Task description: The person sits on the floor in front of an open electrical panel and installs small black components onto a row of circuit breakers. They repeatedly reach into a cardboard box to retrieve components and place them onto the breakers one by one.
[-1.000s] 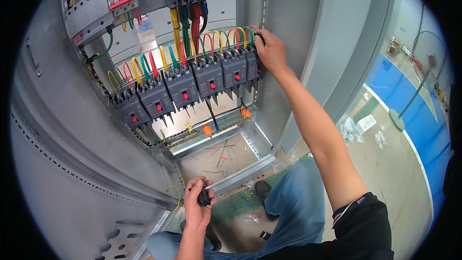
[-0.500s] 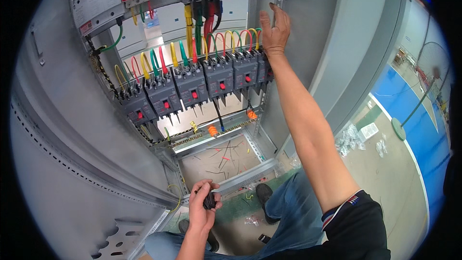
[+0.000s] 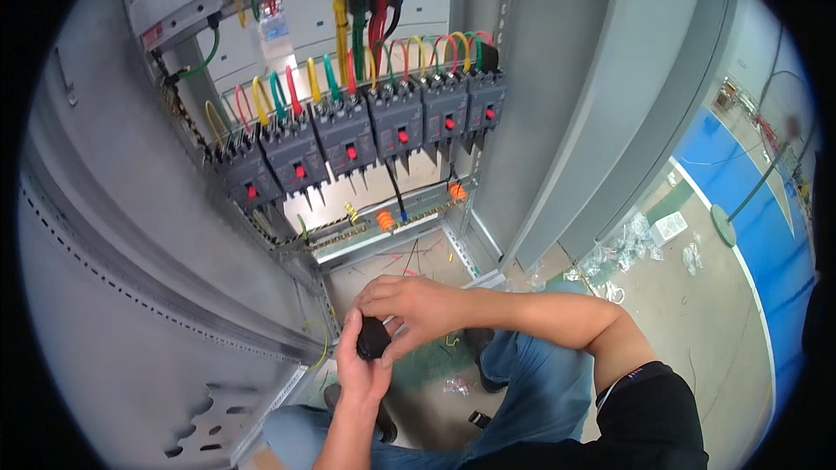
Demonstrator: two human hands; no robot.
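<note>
My left hand [image 3: 353,361] is closed round a small, rounded black object [image 3: 374,339] in front of my lap. Its exact kind does not show. Over it comes my right hand [image 3: 416,306], its fingers curled across the top and the thumb at its near side. Above both hands, inside a grey metal cabinet, runs a row of dark grey circuit breakers [image 3: 351,152] with red switch levers. Looped red, yellow and green wires [image 3: 313,78] rise from their tops. A black piece [image 3: 489,57] shows at the top of the rightmost breaker.
Orange insulators [image 3: 386,220] sit on the cabinet's lower rail. Wire scraps lie on the floor within the frame. Plastic bags [image 3: 623,248] and a white box [image 3: 669,228] are on the floor to the right. A grey cabinet panel [image 3: 113,296] stands close on my left.
My right hand has come down from the cabinet's upper right to the black object in my left hand. The rightmost breaker is now uncovered.
</note>
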